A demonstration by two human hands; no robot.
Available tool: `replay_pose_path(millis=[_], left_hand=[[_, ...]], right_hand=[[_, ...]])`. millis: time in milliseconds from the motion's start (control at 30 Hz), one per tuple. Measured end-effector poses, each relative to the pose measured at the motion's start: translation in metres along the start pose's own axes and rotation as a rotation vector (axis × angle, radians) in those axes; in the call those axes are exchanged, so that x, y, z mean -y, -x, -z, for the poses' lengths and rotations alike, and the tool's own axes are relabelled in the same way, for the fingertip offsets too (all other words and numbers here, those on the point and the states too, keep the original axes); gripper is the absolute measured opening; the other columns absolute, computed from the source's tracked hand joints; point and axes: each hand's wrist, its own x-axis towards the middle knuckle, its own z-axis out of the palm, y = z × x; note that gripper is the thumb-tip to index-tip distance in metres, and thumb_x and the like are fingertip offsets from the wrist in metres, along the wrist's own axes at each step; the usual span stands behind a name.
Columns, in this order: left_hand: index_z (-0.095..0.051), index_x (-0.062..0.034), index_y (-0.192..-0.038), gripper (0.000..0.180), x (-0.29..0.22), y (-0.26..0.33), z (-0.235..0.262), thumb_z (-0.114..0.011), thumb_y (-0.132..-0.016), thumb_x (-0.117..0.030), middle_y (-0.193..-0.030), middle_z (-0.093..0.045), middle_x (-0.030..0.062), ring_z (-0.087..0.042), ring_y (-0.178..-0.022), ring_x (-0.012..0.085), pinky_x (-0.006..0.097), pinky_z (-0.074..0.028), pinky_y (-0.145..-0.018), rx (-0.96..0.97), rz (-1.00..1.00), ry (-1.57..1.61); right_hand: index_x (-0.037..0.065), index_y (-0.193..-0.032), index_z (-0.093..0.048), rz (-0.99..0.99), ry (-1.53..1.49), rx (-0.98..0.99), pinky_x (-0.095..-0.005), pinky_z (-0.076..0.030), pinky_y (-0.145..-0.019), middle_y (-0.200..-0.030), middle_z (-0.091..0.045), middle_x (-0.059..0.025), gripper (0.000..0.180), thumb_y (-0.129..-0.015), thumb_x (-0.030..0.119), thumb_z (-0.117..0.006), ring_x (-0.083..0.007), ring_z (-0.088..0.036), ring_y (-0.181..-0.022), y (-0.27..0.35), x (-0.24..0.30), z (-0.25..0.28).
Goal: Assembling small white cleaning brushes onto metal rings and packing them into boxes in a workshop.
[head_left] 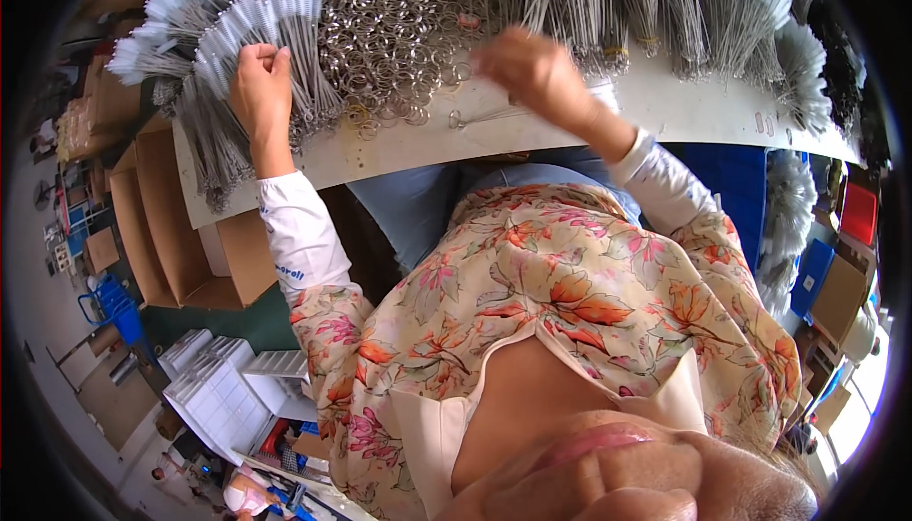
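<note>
My left hand (261, 94) is at a fanned bundle of thin wire brushes (304, 22) with white bristle heads and long metal stems. Its thumb and fingers are pinched together at the bristles of a brush on the bundle's near side. My right hand (537, 75) is over the table to the right of a heap of metal split rings (389, 22), smeared by motion. Whether its fingers hold anything cannot be made out. Just below it on the white table (399, 149) lies a wire brush (499, 115) with a ring at its end.
More bundles of wire brushes (727, 27) line the table's far right side. A cardboard box (180, 227) stands below the table's left edge, and blue crates (727, 189) are below on the right. White plastic racks (218, 388) stand at the lower left. Other people are farther off.
</note>
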Motion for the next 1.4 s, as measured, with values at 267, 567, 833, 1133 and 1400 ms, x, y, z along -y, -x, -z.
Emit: replay_pose_path(millis=[267,567,833,1133,1400], left_hand=[[-0.065,-0.008,-0.087,0.025,-0.002,-0.005,-0.009,-0.06,-0.081,-0.032,-0.081,-0.067,0.0141,-0.064,-0.077,0.0342,0.042,-0.051,-0.069,-0.094,-0.013,0.0],[-0.065,-0.0114,-0.08,0.016,0.004,-0.006,-0.009,-0.062,-0.08,-0.027,-0.076,-0.067,0.0075,-0.065,-0.074,0.0243,0.036,-0.049,-0.066,-0.128,0.044,0.011],[-0.056,-0.0006,-0.097,0.018,0.023,-0.028,0.03,-0.056,-0.088,-0.016,-0.079,-0.064,0.0131,-0.063,-0.067,0.0221,0.038,-0.056,-0.06,-0.375,0.076,1.287],[-0.068,-0.0054,-0.091,0.039,0.231,-0.048,-0.011,-0.065,-0.077,-0.042,-0.087,-0.068,0.0132,-0.064,-0.082,0.0292,0.036,-0.047,-0.074,0.053,0.202,-0.009],[-0.068,0.0013,-0.088,0.03,0.248,-0.054,-0.01,-0.062,-0.081,-0.028,-0.079,-0.068,0.0145,-0.063,-0.07,0.0251,0.035,-0.047,-0.069,0.102,0.247,0.085]], right_hand=[[0.013,-0.091,-0.068,-0.469,0.469,0.276,-0.0437,-0.05,-0.071,-0.086,-0.067,-0.0118,0.034,-0.078,0.044,-0.058,-0.0325,-0.063,-0.083,-0.092,-0.093,0.006],[0.013,-0.094,-0.069,-0.625,0.526,0.361,-0.0439,-0.05,-0.076,-0.094,-0.067,-0.0153,0.031,-0.074,0.033,-0.059,-0.0356,-0.063,-0.09,-0.113,-0.059,0.011],[0.011,-0.096,-0.067,-0.636,0.583,0.298,-0.0441,-0.051,-0.077,-0.097,-0.066,-0.0154,0.033,-0.075,0.035,-0.059,-0.035,-0.064,-0.092,-0.114,-0.072,-0.002],[0.008,-0.088,-0.067,-0.676,0.388,0.157,-0.0417,-0.052,-0.073,-0.084,-0.067,-0.0165,0.032,-0.07,0.033,-0.061,-0.0351,-0.065,-0.079,-0.116,-0.073,0.003],[-0.001,-0.085,-0.057,-0.531,-0.616,-0.54,-0.0359,-0.054,-0.067,-0.081,-0.065,-0.0139,0.024,-0.085,0.023,-0.059,-0.0226,-0.066,-0.074,-0.078,-0.054,0.068]])
